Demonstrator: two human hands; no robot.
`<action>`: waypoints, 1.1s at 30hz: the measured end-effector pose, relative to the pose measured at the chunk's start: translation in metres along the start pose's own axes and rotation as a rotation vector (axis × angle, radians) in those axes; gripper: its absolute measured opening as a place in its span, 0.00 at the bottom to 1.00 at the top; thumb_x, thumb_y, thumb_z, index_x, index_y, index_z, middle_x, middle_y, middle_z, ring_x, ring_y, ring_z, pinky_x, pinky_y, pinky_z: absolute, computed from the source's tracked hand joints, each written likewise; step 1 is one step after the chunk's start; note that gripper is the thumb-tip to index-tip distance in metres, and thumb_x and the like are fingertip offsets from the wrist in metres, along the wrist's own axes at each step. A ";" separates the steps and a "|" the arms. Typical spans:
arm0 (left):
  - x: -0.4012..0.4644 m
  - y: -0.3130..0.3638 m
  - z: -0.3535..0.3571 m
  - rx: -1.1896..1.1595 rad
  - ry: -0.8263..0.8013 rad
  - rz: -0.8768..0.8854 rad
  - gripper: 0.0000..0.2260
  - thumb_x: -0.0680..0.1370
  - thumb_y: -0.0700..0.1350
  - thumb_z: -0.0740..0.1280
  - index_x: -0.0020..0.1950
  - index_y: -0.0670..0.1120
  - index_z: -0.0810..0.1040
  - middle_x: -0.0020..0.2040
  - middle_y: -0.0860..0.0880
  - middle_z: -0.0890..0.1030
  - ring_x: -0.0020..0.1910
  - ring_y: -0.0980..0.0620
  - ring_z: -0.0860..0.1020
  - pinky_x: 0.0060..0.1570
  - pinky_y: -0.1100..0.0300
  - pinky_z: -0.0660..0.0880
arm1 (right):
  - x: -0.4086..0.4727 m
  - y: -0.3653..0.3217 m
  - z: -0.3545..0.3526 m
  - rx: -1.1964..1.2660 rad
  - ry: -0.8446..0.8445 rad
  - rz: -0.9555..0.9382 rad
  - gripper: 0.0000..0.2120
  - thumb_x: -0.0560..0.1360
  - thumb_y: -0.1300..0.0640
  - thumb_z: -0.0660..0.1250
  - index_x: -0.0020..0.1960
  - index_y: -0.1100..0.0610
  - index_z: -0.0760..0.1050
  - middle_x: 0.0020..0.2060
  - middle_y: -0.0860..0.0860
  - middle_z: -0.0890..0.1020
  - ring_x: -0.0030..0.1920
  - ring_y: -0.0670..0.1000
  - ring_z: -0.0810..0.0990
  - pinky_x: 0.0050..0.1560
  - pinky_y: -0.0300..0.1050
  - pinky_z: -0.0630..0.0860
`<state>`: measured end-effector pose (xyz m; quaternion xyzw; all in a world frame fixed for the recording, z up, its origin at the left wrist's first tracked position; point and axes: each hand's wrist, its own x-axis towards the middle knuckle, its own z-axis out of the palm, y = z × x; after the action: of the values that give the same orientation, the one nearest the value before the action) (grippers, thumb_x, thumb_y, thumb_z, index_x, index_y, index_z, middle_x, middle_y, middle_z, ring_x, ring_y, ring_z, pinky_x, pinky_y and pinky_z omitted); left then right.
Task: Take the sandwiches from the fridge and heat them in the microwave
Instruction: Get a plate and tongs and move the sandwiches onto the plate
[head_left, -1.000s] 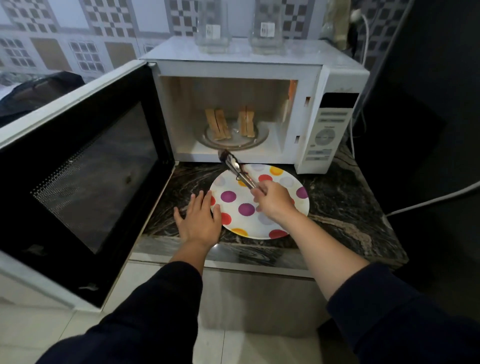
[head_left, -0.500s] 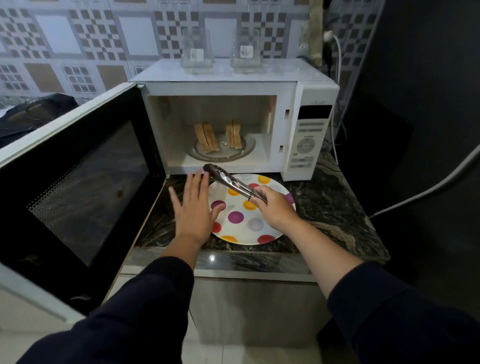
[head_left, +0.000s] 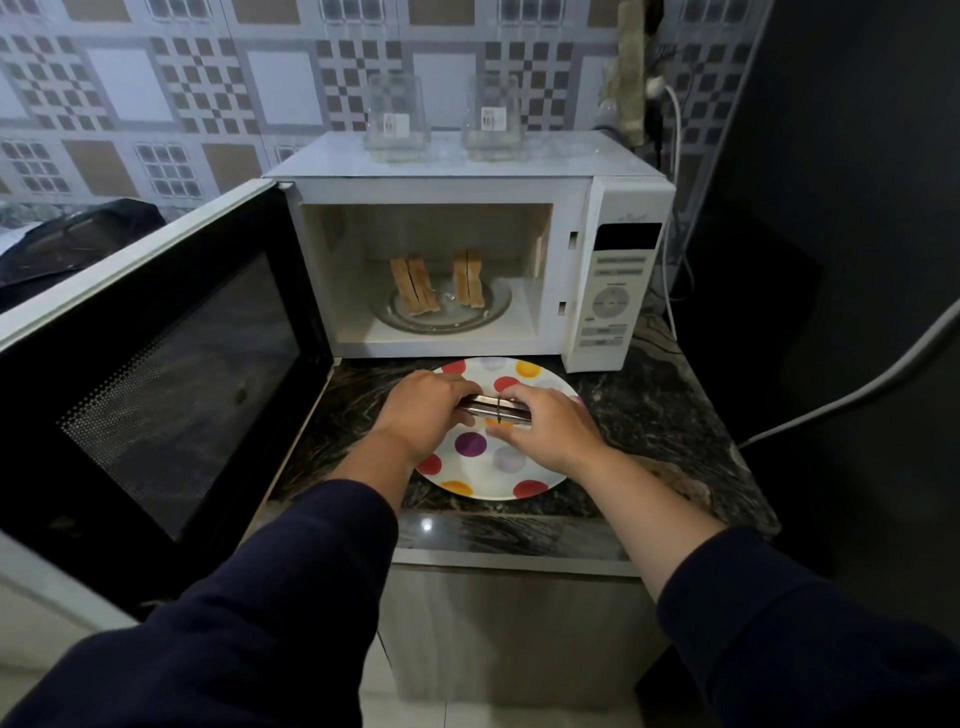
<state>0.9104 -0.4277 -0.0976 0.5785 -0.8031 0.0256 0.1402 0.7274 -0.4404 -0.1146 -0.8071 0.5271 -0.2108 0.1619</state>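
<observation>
Nearest, pale floor tiles and the wood-grain front of a low cabinet, topped by a dark marbled counter. On the counter, a white plate with coloured dots, just in front of the microwave. Over the plate, metal tongs lying level, arms closed together, gripped from both ends. Left hand curled round the left end, fingers folded over the metal. Right hand closed on the right end, thumb and fingertips pinching it near a ring round the arms. Dark sleeves on both forearms, the right one pushed back. To the left, swung wide open, the black microwave door. Behind the plate, a white microwave with its control panel at the right. Inside, on the glass turntable, two sandwiches, standing on edge, side by side with a gap between. On top, two clear glass containers. Farthest, a wall of checkered tiles; dark wall and pale cables at the right.
</observation>
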 end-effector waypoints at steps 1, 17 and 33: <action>0.000 0.000 0.000 -0.009 0.001 -0.008 0.16 0.76 0.47 0.69 0.64 0.51 0.77 0.57 0.50 0.81 0.55 0.47 0.77 0.55 0.56 0.70 | 0.001 0.000 0.001 -0.024 0.057 -0.010 0.19 0.73 0.43 0.69 0.61 0.48 0.75 0.51 0.47 0.82 0.54 0.51 0.78 0.55 0.49 0.71; -0.001 0.001 -0.002 -0.073 0.113 -0.105 0.18 0.76 0.44 0.70 0.66 0.50 0.77 0.55 0.50 0.82 0.55 0.46 0.77 0.53 0.56 0.72 | -0.009 0.013 -0.025 -0.143 0.017 0.049 0.22 0.74 0.44 0.63 0.67 0.48 0.69 0.62 0.46 0.76 0.67 0.49 0.70 0.75 0.59 0.43; -0.004 -0.011 0.007 -0.086 0.143 -0.063 0.17 0.73 0.39 0.72 0.61 0.51 0.80 0.53 0.51 0.83 0.54 0.46 0.78 0.58 0.55 0.71 | 0.013 -0.016 -0.004 -0.236 -0.160 -0.074 0.14 0.80 0.49 0.60 0.64 0.52 0.70 0.55 0.53 0.79 0.53 0.57 0.77 0.44 0.47 0.68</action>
<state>0.9206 -0.4297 -0.1070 0.5937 -0.7727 0.0276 0.2227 0.7425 -0.4468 -0.1014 -0.8537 0.5036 -0.0881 0.0994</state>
